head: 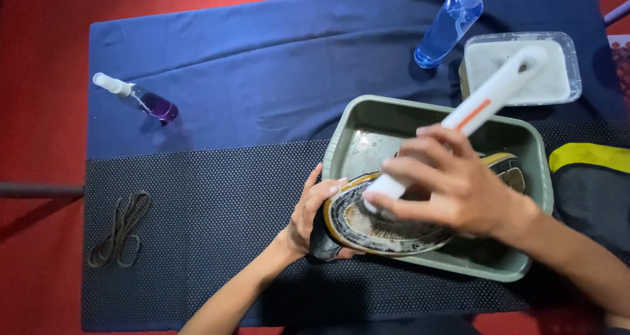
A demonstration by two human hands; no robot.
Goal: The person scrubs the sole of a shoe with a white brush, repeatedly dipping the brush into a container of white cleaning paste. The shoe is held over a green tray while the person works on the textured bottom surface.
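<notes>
Lying sole-up across the near rim of a grey-green basin (531, 152), a shoe (394, 227) is gripped at its toe end by the left hand (312, 217), fingers curled together over the edge. A white brush (479, 112) with an orange stripe is clasped by the right hand (453, 187), fingers wrapped round the handle, its head pressed on the sole. Behind are seen a blue spray bottle (453, 23), a purple spray bottle (141, 99) and a clear tub (571, 66); laces (121, 230) lie left on the mat.
</notes>
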